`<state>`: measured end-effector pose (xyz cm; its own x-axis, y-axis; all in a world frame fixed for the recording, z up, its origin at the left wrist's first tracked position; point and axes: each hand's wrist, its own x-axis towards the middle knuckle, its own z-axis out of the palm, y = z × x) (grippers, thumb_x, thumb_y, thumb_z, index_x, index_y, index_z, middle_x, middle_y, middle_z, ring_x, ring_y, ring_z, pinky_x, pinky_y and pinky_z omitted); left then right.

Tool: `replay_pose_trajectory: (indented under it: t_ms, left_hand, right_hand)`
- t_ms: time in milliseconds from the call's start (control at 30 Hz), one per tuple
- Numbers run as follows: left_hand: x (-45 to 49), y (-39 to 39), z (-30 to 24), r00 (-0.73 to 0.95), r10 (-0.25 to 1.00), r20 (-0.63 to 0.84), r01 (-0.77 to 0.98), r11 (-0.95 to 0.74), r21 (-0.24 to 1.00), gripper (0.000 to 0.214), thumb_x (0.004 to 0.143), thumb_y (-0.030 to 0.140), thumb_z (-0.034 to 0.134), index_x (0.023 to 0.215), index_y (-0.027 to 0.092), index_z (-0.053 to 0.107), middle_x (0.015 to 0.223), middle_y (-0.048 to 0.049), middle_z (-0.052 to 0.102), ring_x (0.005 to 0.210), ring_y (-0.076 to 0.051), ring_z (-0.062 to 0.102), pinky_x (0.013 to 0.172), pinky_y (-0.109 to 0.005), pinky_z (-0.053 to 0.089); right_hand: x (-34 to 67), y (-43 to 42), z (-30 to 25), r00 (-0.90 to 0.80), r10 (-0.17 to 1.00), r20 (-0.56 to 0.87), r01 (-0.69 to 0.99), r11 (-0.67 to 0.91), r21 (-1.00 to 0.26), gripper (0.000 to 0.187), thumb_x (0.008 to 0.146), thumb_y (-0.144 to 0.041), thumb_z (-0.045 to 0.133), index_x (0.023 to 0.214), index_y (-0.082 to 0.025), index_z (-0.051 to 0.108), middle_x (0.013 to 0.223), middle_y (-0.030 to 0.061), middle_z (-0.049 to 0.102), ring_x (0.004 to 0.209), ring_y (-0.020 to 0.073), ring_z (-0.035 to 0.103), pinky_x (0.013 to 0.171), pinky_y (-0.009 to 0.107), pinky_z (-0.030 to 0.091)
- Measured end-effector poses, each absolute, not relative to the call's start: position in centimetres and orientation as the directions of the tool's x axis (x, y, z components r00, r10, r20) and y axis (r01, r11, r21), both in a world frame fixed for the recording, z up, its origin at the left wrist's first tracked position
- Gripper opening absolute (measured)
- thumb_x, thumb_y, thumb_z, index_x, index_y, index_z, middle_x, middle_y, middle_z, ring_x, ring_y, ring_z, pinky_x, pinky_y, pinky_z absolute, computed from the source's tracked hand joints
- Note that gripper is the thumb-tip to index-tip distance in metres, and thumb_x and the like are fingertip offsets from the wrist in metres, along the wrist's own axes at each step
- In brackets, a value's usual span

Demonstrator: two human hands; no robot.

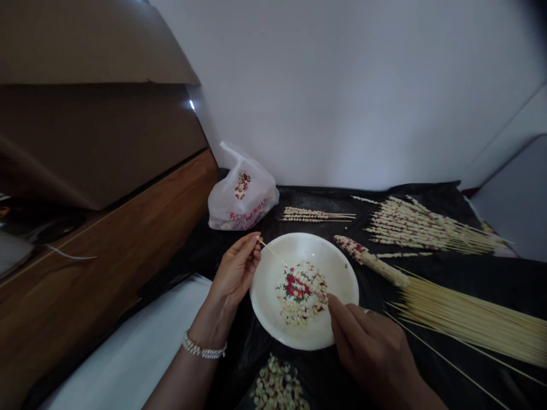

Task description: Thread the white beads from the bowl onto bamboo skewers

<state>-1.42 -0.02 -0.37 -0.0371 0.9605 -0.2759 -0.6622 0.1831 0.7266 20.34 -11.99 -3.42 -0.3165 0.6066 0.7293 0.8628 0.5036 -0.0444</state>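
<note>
My left hand [239, 265], wearing a beaded bracelet, pinches a thin bamboo skewer [267, 246] over the left rim of a white bowl [265, 302]. A pale bit shows at the fingertips. Loose white and dark-red corn kernels [294, 313] lie in the bowl around a printed red fruit pattern. My right hand [371, 341] reaches over the bowl's right side, fingers closed together at the kernels; what they hold is hidden. Beyond it, a partly stripped corn cob [371, 261] lies against a bundle of bare skewers [470, 313].
Skewers threaded with kernels form a small row [305, 214] behind the bowl and a large pile [419, 225] at right. A plastic bag [243, 196] stands at back left. More kernels [280, 387] lie in front. Cardboard boxes [98, 125] and a white wall [342, 97] border the space.
</note>
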Motion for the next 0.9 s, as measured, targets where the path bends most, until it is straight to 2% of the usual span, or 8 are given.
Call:
replay_pose_trajectory:
  t_ms: [133,333,633,900]
  left_hand:
    - [-1.56,0.02,-0.11,-0.089,0.964,-0.251,-0.601,0.149,0.785,0.013,0.074,0.002,0.069,0.085,0.009,0.072,0.077,-0.0052,0.069,0.057,-0.004,0.060,0.055,-0.010,0.052]
    - [-1.80,0.11,0.01,-0.086,0.964,-0.252,-0.580,0.157,0.799,0.015,0.071,0.000,0.071,0.083,0.008,0.073,0.072,-0.0046,0.069,0.055,-0.005,0.061,0.055,-0.011,0.052]
    - [-1.61,0.19,-0.46,-0.067,0.958,-0.280,-0.645,0.172,0.745,0.018,0.073,-0.002,0.067,0.086,0.010,0.071,0.076,-0.0045,0.070,0.058,-0.005,0.062,0.055,-0.010,0.053]
    - [-1.80,0.06,0.00,0.043,0.945,-0.325,-0.710,0.257,0.655,0.015,0.078,-0.003,0.062,0.086,0.007,0.069,0.073,-0.0055,0.067,0.059,-0.006,0.062,0.056,-0.012,0.053]
  right_hand:
    - [20.36,-12.04,-3.31,-0.319,0.607,0.728,0.864,0.502,-0.040,0.024,0.092,-0.007,0.046,0.102,-0.005,0.067,0.056,0.0010,0.061,0.041,0.0120,0.052,0.043,0.029,0.035]
    - [20.29,-11.90,-3.31,-0.324,0.598,0.733,0.860,0.508,-0.035,0.023,0.092,-0.008,0.046,0.101,-0.004,0.067,0.056,0.0015,0.061,0.042,0.0123,0.054,0.044,0.028,0.035]
    - [20.17,-11.93,-3.57,-0.323,0.605,0.727,0.854,0.517,-0.050,0.023,0.091,-0.006,0.047,0.103,-0.003,0.066,0.058,0.0021,0.062,0.041,0.0132,0.052,0.043,0.029,0.034]
    - [20.20,-11.94,-3.50,-0.325,0.603,0.729,0.861,0.507,-0.035,0.023,0.091,-0.006,0.047,0.103,-0.004,0.065,0.057,0.0019,0.062,0.042,0.0130,0.052,0.044,0.030,0.033]
